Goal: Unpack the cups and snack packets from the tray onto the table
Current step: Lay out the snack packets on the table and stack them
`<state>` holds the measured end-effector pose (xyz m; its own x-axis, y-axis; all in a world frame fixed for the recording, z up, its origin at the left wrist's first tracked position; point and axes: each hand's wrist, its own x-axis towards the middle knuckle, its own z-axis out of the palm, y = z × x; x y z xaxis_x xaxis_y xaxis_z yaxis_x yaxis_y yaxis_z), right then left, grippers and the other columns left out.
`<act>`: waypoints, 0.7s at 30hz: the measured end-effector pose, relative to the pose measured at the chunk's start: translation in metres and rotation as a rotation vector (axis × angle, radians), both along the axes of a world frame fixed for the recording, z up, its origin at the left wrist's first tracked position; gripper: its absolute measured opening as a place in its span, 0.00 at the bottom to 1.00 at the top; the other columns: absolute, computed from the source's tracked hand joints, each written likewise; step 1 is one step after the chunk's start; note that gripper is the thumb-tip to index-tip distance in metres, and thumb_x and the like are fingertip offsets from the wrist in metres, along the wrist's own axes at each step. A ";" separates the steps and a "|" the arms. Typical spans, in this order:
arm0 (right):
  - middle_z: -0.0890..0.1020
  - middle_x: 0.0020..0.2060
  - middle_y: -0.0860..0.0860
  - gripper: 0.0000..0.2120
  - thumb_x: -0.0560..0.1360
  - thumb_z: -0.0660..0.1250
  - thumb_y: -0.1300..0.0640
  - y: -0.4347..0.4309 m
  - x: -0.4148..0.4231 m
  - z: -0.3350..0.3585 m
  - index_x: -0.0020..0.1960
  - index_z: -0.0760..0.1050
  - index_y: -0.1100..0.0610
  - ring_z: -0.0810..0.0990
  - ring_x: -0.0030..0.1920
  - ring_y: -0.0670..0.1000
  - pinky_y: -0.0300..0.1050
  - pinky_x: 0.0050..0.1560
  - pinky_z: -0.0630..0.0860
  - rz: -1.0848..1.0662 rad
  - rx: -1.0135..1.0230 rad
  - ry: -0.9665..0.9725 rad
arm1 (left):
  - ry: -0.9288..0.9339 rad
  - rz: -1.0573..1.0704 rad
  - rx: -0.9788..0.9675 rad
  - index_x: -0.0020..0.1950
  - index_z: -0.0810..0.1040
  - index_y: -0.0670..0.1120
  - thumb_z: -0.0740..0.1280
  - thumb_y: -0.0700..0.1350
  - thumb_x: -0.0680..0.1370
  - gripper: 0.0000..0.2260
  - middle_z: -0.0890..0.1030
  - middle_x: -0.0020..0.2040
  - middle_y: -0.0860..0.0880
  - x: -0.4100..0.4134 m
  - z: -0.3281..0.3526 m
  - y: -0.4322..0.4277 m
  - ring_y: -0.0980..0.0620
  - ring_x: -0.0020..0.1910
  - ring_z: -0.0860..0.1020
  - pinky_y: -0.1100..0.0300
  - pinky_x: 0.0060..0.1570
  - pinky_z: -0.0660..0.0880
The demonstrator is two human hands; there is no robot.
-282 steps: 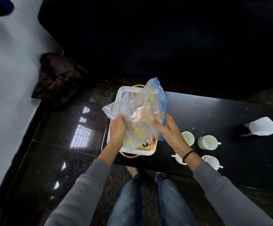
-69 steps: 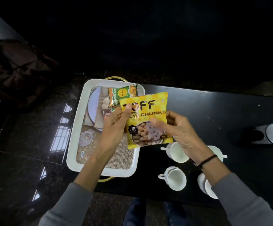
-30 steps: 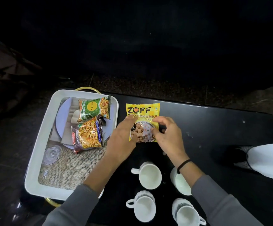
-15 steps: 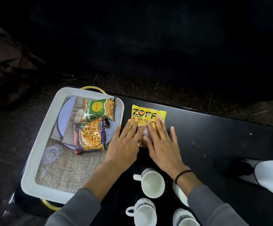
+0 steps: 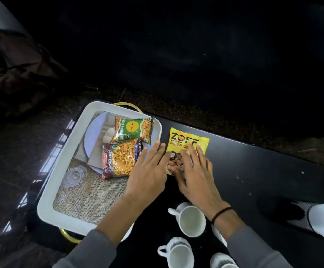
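A yellow soya chunks packet (image 5: 184, 141) lies flat on the black table (image 5: 263, 176), just right of the white tray (image 5: 56, 175). My right hand (image 5: 195, 175) rests spread on the packet's lower half. My left hand (image 5: 149, 171) is flat with fingers apart, over the tray's right rim beside the packet. In the tray lie a green snack packet (image 5: 132, 129) and a red and yellow mixture packet (image 5: 118, 161). White cups (image 5: 191, 219) stand on the table below my hands, with another cup (image 5: 176, 253) nearer me.
The tray also holds a pale plate (image 5: 92, 136), a burlap mat (image 5: 85, 198) and a clear glass (image 5: 74, 176). A white and black object (image 5: 316, 219) lies at the table's right. A dark bag (image 5: 16, 70) sits on the floor at the left.
The yellow packet was set down on the table and pressed flat under both hands. Since half a second ago my left hand has slid left off it toward the tray.
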<state>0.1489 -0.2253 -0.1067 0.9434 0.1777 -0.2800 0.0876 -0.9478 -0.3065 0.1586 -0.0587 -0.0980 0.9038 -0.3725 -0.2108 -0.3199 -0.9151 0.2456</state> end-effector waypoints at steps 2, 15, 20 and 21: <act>0.66 0.78 0.57 0.21 0.82 0.63 0.48 0.018 0.004 0.006 0.71 0.71 0.58 0.60 0.79 0.60 0.57 0.73 0.66 0.038 0.051 -0.047 | -0.103 0.039 -0.072 0.68 0.78 0.42 0.64 0.41 0.79 0.17 0.74 0.74 0.41 -0.004 0.006 0.014 0.43 0.78 0.65 0.42 0.73 0.67; 0.77 0.64 0.53 0.38 0.75 0.70 0.36 0.126 0.027 0.005 0.76 0.59 0.53 0.77 0.65 0.56 0.42 0.50 0.71 -0.353 0.475 0.404 | 0.359 1.093 -0.632 0.66 0.70 0.44 0.69 0.53 0.79 0.20 0.76 0.59 0.47 -0.017 -0.005 0.112 0.46 0.58 0.77 0.47 0.59 0.75; 0.83 0.42 0.39 0.17 0.67 0.81 0.49 0.126 0.030 0.004 0.50 0.76 0.48 0.83 0.45 0.42 0.34 0.41 0.75 -0.530 0.715 0.561 | 0.619 1.127 -1.024 0.53 0.84 0.47 0.73 0.51 0.77 0.10 0.88 0.46 0.49 -0.016 0.003 0.125 0.53 0.47 0.84 0.62 0.45 0.78; 0.87 0.42 0.43 0.15 0.67 0.82 0.52 0.123 0.030 0.005 0.49 0.79 0.49 0.85 0.45 0.44 0.38 0.45 0.78 -0.546 0.776 0.602 | 0.627 1.078 -1.066 0.52 0.85 0.48 0.74 0.51 0.75 0.09 0.88 0.45 0.49 -0.017 0.005 0.127 0.53 0.46 0.85 0.68 0.42 0.78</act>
